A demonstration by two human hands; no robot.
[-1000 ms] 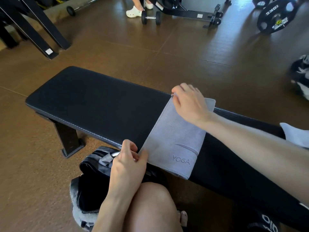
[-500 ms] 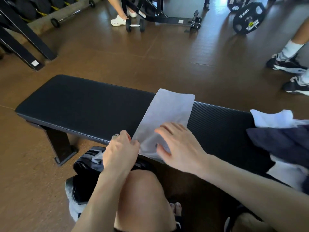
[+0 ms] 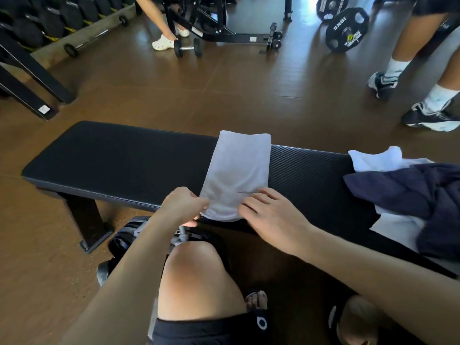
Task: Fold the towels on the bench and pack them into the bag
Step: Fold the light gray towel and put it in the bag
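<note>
A pale grey towel [image 3: 236,170] lies folded lengthwise across the black bench [image 3: 124,165]. The left hand [image 3: 183,206] pinches its near corner; the right hand [image 3: 271,215] rests spread on the near edge.

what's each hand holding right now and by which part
The left hand pinches the folded light grey towel at its near left corner. The right hand rests flat, fingers straight, on its near right edge, gripping nothing.

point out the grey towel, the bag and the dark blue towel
grey towel [image 3: 239,170]: head view, middle of its flat upper face
bag [image 3: 124,239]: head view, dark top beside the left forearm
dark blue towel [image 3: 413,195]: head view, centre of the crumpled cloth
</note>
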